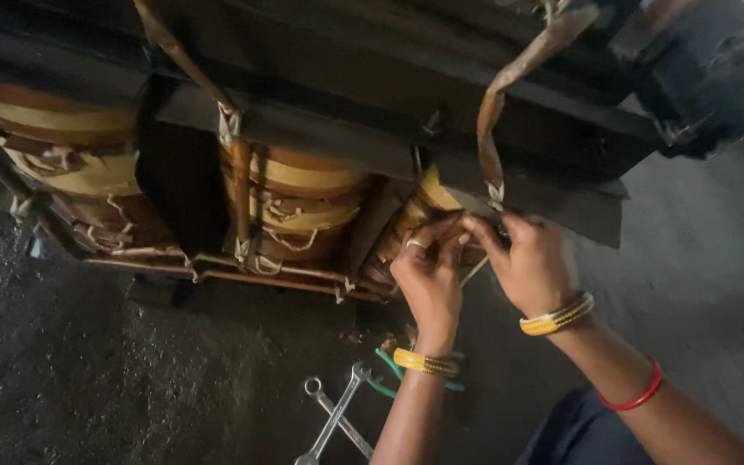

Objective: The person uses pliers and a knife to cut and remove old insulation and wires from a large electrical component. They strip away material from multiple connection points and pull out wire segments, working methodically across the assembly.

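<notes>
Head view: both hands, left hand (pixel 428 274) and right hand (pixel 529 258), pinch coil (pixel 419 215) ties.

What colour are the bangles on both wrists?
Yellow-gold bangles on the left wrist and the right wrist; a thin red band sits higher up. Head view.

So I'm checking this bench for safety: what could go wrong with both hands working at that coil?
Both the left hand and right hand work tight under the dark frame, so fingers could get pinched. The metal bangles might snag the tie tapes. The spanners on the floor could be kicked.
</notes>
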